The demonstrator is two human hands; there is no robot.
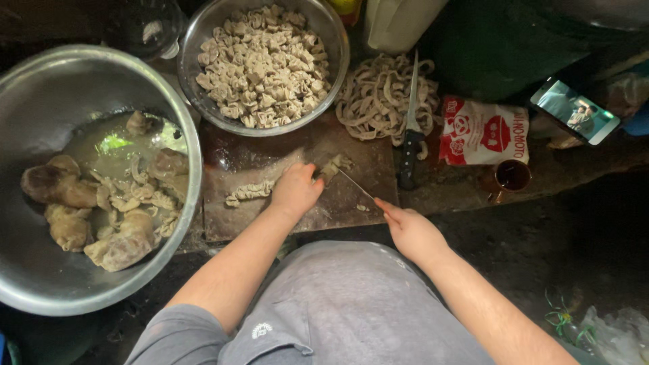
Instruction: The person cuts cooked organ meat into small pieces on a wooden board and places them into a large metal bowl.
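Observation:
My left hand [295,189] presses down on a pale strip of intestine [251,191] that lies across a dark wooden cutting board [236,162]. My right hand [407,228] grips a knife [353,184] by its handle; the thin blade slants up to the left and its tip meets a small cut piece [333,165] just right of my left fingers. A tiny scrap [363,207] lies on the board below the blade.
A steel bowl [196,37] of cut pieces stands behind the board. A big steel basin [40,108] with uncut offal in liquid is at left. A pile of strips [375,98] carries a second knife [410,128]. A red-and-white packet [481,132], a cup [512,176] and a phone [574,111] are at right.

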